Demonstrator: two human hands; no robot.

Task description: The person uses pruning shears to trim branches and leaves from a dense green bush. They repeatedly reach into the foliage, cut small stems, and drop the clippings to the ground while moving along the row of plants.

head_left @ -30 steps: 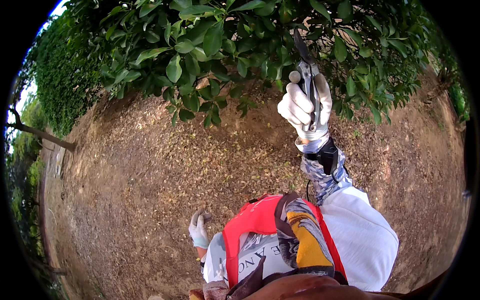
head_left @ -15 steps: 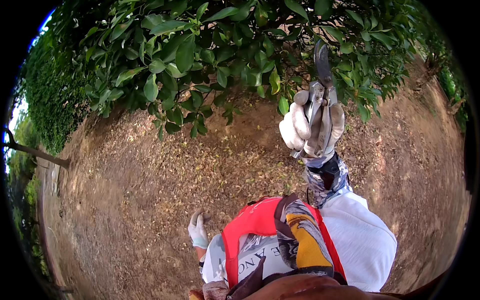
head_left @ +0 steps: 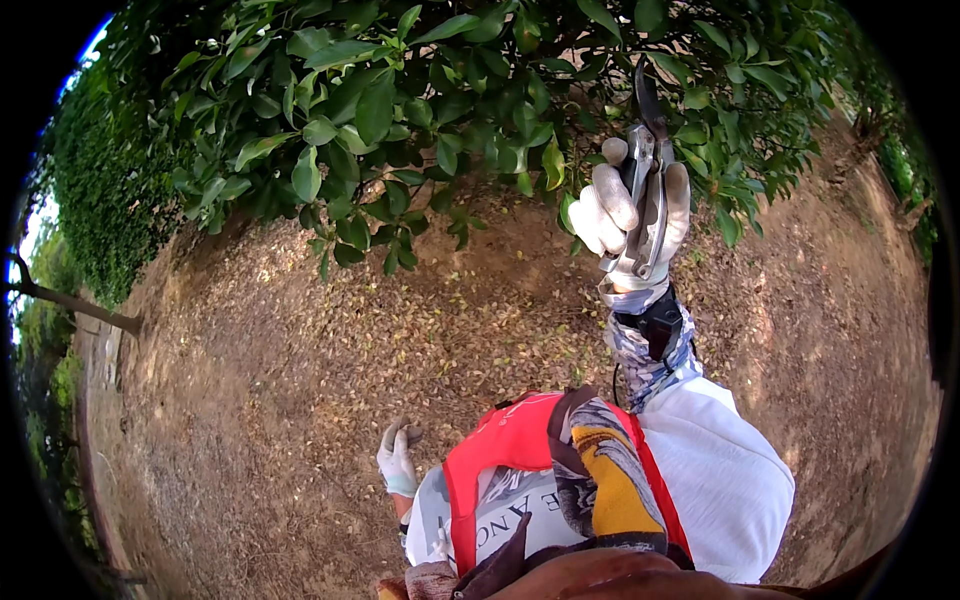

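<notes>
My right hand (head_left: 630, 210), in a pale work glove stained grey at the fingertips, is wrapped round the metal handles of pruning shears (head_left: 650, 185). Their dark curved blade (head_left: 650, 100) points up among the leaves at the lower edge of a green bush (head_left: 370, 110). Whether the blade touches a twig I cannot tell. Low beside my body hangs my left hand (head_left: 396, 460), also gloved, with its fingers loosely bent and apart and nothing seen in it.
Brown ground strewn with dry leaves (head_left: 450, 330) spreads under the bush. A slim trunk (head_left: 85, 312) leans at the far left, near a tall leafy hedge (head_left: 100, 190). Another trunk base (head_left: 850, 150) shows at the far right.
My right hand has moved a little up and farther into the foliage, and the shears have turned slightly with it. My left hand stays by my side.
</notes>
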